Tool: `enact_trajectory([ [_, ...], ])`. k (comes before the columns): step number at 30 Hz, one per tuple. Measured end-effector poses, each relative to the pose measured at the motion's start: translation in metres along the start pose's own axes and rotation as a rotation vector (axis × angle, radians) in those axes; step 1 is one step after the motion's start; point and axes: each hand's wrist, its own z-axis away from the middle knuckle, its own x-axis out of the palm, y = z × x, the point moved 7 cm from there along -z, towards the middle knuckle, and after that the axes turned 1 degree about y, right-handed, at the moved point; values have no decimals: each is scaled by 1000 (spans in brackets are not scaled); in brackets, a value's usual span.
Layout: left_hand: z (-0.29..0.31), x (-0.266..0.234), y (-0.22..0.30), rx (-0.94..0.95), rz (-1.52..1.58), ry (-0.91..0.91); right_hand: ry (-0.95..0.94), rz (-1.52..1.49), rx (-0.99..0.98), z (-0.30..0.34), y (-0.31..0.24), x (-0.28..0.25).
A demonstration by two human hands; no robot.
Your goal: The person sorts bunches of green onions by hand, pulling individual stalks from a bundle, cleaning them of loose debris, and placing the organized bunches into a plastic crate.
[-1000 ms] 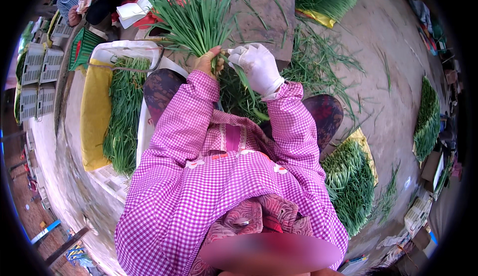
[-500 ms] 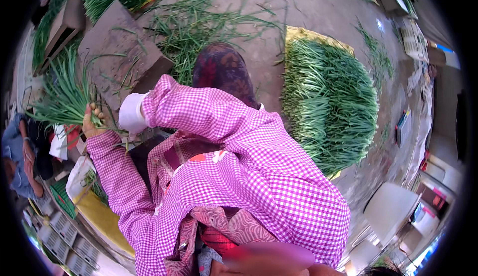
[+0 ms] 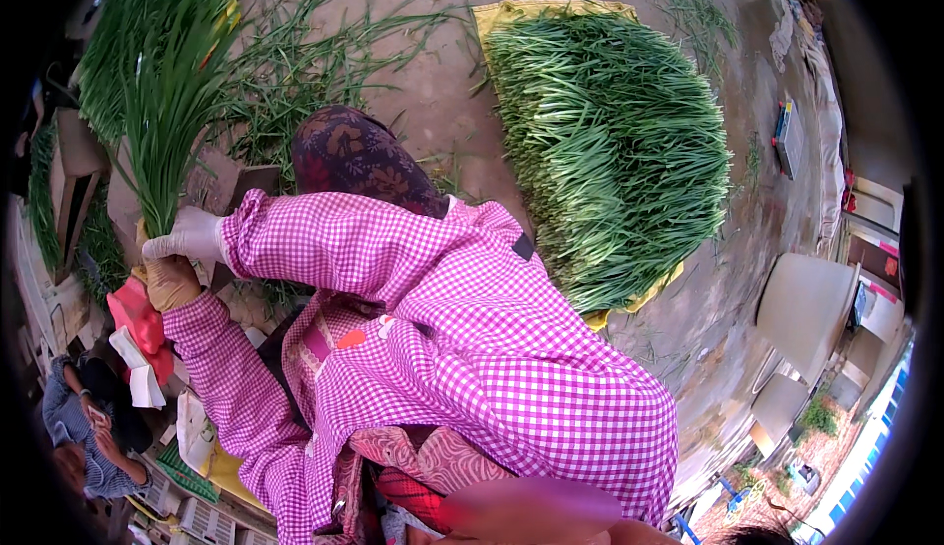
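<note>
At the left, a bunch of garlic chives stands upright, its long flat green leaves fanning away from me. My left hand is closed around the low stem end. Just above it, my right hand in a white glove closes on the stems, thumb and fingers against the bunch and touching the left hand. The hands and the chives hide the stem ends. Behind the bunch lies a dirty brown board or block, partly covered.
A large neat pile of chives lies on a yellow sack to the right. Loose leaves litter the floor by my knee. Another chive pile is far left. A seated person is at lower left, near a red bag.
My right hand has reached left and closed on the bunch beside my left hand. The bunch has swung from leaning left to upright. The view has turned, shifting the floor pile leftward.
</note>
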Motion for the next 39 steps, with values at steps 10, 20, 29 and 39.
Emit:
enact_trajectory([
  [10, 93, 20, 52, 369, -826, -250, 235, -715, 43, -4, -28, -56],
  [20, 65, -49, -16, -223, 530, -459, -273, -428, 110, 12, -27, 18],
  [29, 52, -57, -6, -92, 1027, -538, -798, -261, 352, 55, 15, 92],
  [39, 60, -39, -31, -310, 1568, -722, -696, -69, 364, 55, 84, 101],
])
